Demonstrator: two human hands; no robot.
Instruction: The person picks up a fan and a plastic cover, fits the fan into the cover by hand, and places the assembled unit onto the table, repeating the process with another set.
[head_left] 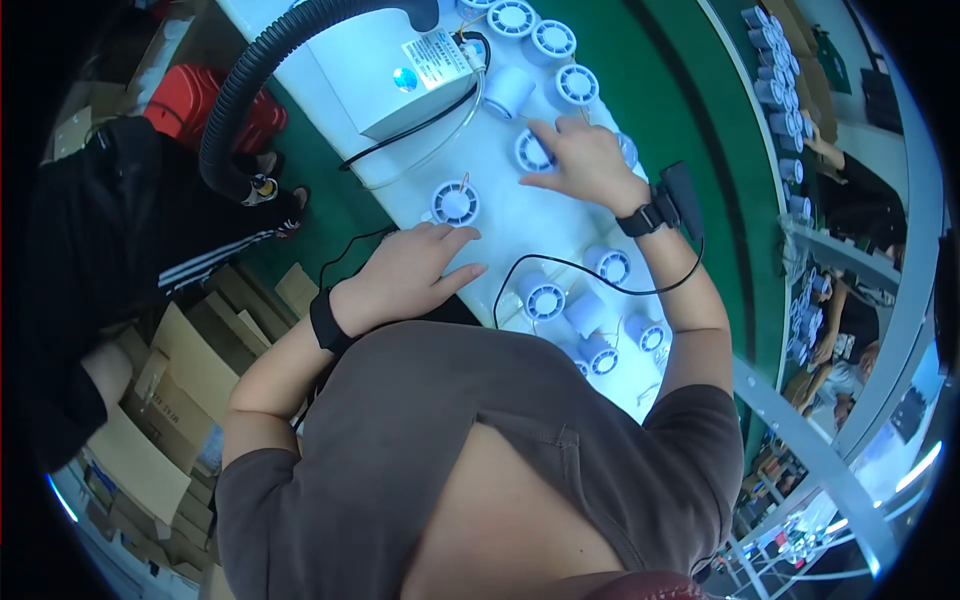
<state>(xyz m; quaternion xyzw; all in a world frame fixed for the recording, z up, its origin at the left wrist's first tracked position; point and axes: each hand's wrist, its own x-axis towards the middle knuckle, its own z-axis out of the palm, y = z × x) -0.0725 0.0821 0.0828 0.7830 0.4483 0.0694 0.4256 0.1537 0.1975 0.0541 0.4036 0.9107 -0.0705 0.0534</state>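
Observation:
My left hand [420, 266] is at the near edge of the white table [490, 235], thumb and fingers apart. Just beyond its fingertips stands a white round housing [455, 204] with a slotted, wheel-like top and a short thin wire sticking up. My right hand [592, 165] reaches over the table with thumb and forefinger spread around another white slotted housing [533, 152]. Whether the fingers touch it, I cannot tell. Beyond that hand, a white cylinder [508, 92] lies on its side, near an upright slotted housing [577, 86].
A white box-shaped machine [395, 75] with cables stands at the far left of the table; a black ribbed hose [245, 95] arches beside it. Several housings [543, 298] sit at the near right. A person's legs [110, 230] and open cartons [165, 400] are at left.

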